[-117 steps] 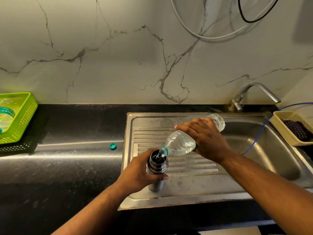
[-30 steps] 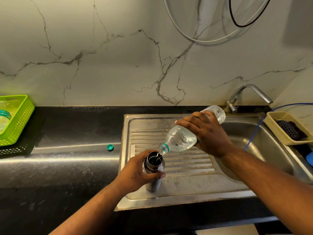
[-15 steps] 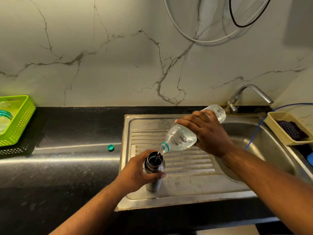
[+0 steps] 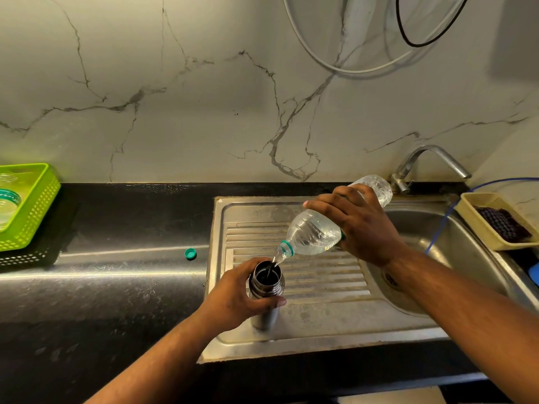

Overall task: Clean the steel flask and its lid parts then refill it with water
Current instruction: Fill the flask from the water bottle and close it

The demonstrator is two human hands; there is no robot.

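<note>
On the drainboard (image 4: 320,316), left hand (image 4: 233,298) grip wraps steel flask (image 4: 267,282), hiding its midsection; right hand (image 4: 361,225) grip clamps tilted bottle (image 4: 312,234); fill level unreadable.

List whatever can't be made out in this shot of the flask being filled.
- Head view: the water level in the steel flask; its inside is dark.
- Head view: the flask's side, covered by the left hand.
- Head view: the plastic bottle's middle, behind the right hand.
- Head view: the green basket and a blue object, cut off by the left and right edges.
</note>
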